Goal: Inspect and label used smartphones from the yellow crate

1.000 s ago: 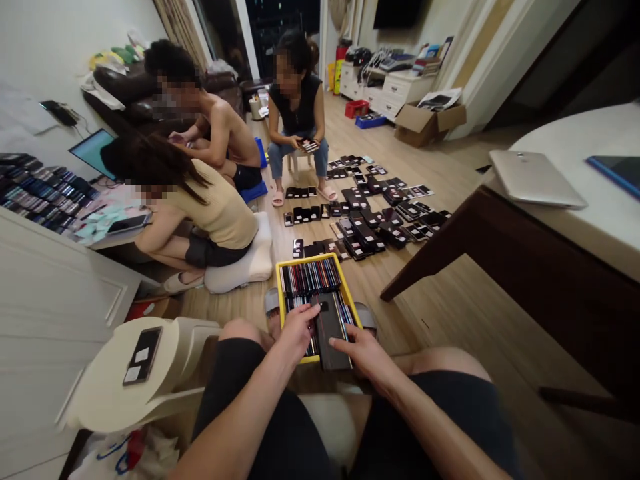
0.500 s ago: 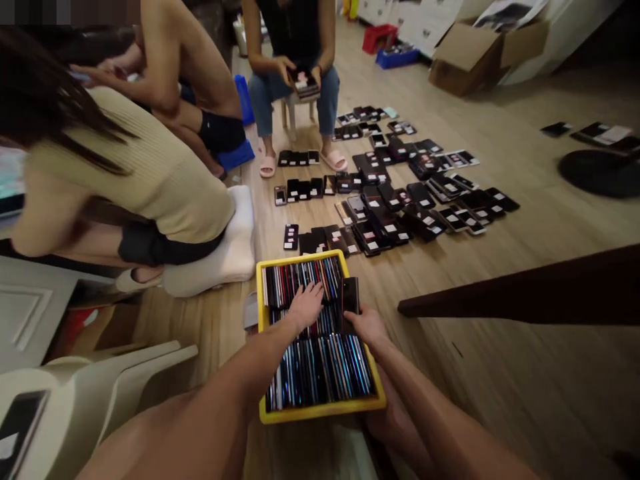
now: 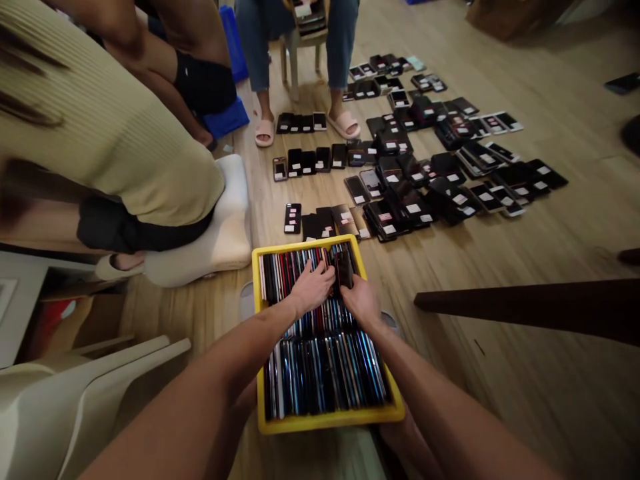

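A yellow bin stands between my legs, packed with upright phones in three rows. My right hand grips a dark phone by its lower part, tilted at the right end of the far row. My left hand lies on the tops of the far row with its fingers spread, just left of that phone, and its fingertips touch the phones beside the gap.
Labelled phones lie in rows on the floor beyond the bin. A person in jeans sits behind them. Another person kneels at a white cushion on the left. A dark table leg is at right, white chairs at lower left.
My right hand has lowered the dark phone into the far row. My left hand has shifted right beside it. The view has tilted down.
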The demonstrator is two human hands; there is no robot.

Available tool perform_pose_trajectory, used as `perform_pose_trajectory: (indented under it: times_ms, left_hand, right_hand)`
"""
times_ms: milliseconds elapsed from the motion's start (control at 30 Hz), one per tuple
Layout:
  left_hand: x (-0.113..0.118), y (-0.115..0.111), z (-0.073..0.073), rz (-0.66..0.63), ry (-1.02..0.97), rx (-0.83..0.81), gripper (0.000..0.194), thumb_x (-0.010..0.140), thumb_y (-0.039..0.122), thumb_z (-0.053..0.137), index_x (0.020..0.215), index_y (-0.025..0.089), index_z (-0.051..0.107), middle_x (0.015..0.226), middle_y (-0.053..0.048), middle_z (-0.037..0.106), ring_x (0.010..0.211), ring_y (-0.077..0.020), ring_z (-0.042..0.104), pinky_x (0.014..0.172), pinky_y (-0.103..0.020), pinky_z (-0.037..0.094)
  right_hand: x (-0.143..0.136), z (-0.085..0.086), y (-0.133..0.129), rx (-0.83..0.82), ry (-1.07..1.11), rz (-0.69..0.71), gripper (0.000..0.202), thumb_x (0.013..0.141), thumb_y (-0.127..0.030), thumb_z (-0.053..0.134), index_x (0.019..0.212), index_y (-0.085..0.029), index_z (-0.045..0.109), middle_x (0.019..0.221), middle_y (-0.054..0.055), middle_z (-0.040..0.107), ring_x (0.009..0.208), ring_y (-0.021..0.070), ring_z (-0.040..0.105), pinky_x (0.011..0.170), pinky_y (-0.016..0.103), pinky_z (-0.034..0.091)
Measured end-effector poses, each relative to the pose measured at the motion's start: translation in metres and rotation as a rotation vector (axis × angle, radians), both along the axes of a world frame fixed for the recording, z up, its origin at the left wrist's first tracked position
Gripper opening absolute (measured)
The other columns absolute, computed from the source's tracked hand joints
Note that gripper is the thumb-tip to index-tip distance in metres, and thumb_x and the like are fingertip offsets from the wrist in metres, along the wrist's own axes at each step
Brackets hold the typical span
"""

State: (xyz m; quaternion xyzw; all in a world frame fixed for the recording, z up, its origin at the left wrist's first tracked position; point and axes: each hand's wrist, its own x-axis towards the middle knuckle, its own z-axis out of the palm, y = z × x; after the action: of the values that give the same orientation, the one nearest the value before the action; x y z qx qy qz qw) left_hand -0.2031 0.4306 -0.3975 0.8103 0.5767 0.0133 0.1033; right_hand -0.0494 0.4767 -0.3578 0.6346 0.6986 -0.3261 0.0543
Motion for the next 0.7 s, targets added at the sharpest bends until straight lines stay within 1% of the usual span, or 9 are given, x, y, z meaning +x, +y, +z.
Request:
perform_pose_trajectory:
  times_ms: [67, 167, 267, 367, 433, 500, 600, 700]
  left_hand:
    - [0.0, 0.0, -0.003, 0.006, -0.004, -0.001, 0.039, 0.099, 0.024, 0.042, 0.133, 0.015, 0.059, 0.137, -0.017, 0.055, 0.136, -0.0365, 0.039, 0.117, -0.064, 0.02]
    - [-0.006, -0.005, -0.006, 0.009, -0.033, -0.012, 0.043, 0.099, 0.022, 0.04, 0.14, 0.018, 0.055, 0.143, -0.014, 0.053, 0.14, -0.035, 0.036, 0.12, -0.062, 0.017]
    - [-0.012, -0.011, -0.01, 0.027, -0.083, -0.029, 0.048, 0.1, 0.023, 0.04, 0.147, 0.02, 0.049, 0.15, -0.011, 0.05, 0.146, -0.0334, 0.03, 0.122, -0.061, 0.013]
    - [-0.015, -0.018, -0.015, 0.054, -0.123, -0.032, 0.049, 0.103, 0.026, 0.036, 0.15, 0.021, 0.045, 0.157, -0.008, 0.044, 0.15, -0.0294, 0.026, 0.124, -0.059, 0.009]
    - [-0.016, -0.021, -0.017, 0.068, -0.148, -0.033, 0.049, 0.104, 0.027, 0.034, 0.151, 0.021, 0.043, 0.16, -0.006, 0.04, 0.152, -0.0269, 0.023, 0.125, -0.057, 0.007]
    - [-0.017, -0.023, -0.018, 0.081, -0.18, -0.04, 0.049, 0.103, 0.027, 0.035, 0.152, 0.021, 0.043, 0.161, -0.006, 0.039, 0.153, -0.0261, 0.022, 0.125, -0.056, 0.006]
    - [-0.017, -0.024, -0.018, 0.098, -0.23, -0.056, 0.05, 0.102, 0.025, 0.039, 0.151, 0.023, 0.043, 0.161, -0.006, 0.039, 0.153, -0.026, 0.022, 0.125, -0.056, 0.005]
    - [-0.017, -0.024, -0.018, 0.1, -0.238, -0.056, 0.05, 0.101, 0.025, 0.042, 0.152, 0.023, 0.043, 0.161, -0.005, 0.038, 0.153, -0.0258, 0.021, 0.125, -0.056, 0.004]
  right_hand:
    - [-0.007, -0.001, 0.001, 0.03, -0.036, 0.017, 0.029, 0.089, -0.029, 0.052, 0.108, -0.014, 0.07, 0.103, 0.017, 0.074, 0.096, 0.0277, 0.07, 0.08, 0.032, 0.049]
    - [-0.014, -0.004, 0.005, 0.064, -0.067, 0.054, 0.027, 0.09, -0.026, 0.053, 0.108, -0.013, 0.068, 0.11, 0.018, 0.071, 0.098, 0.0269, 0.07, 0.082, 0.031, 0.049]
    - [-0.019, -0.005, 0.009, 0.089, -0.087, 0.083, 0.025, 0.092, -0.023, 0.052, 0.11, -0.012, 0.066, 0.113, 0.018, 0.068, 0.099, 0.026, 0.069, 0.083, 0.031, 0.048]
    - [-0.025, -0.004, 0.008, 0.113, -0.101, 0.1, 0.026, 0.092, -0.018, 0.051, 0.115, -0.012, 0.062, 0.115, 0.017, 0.065, 0.099, 0.0255, 0.068, 0.083, 0.031, 0.047]
    - [-0.027, -0.004, 0.005, 0.127, -0.099, 0.112, 0.027, 0.093, -0.02, 0.054, 0.118, -0.011, 0.059, 0.118, 0.017, 0.064, 0.101, 0.0256, 0.067, 0.083, 0.031, 0.047]
    - [-0.026, -0.005, 0.001, 0.141, -0.083, 0.126, 0.03, 0.094, -0.027, 0.056, 0.12, -0.011, 0.058, 0.121, 0.017, 0.063, 0.105, 0.0258, 0.065, 0.085, 0.03, 0.046]
    - [-0.018, -0.008, -0.004, 0.159, -0.052, 0.135, 0.037, 0.096, -0.035, 0.057, 0.125, -0.012, 0.056, 0.125, 0.016, 0.062, 0.11, 0.0258, 0.062, 0.088, 0.03, 0.045]
    - [-0.007, -0.01, -0.008, 0.156, -0.035, 0.136, 0.032, 0.098, -0.035, 0.055, 0.121, -0.014, 0.06, 0.121, 0.014, 0.066, 0.104, 0.0244, 0.064, 0.084, 0.03, 0.045]
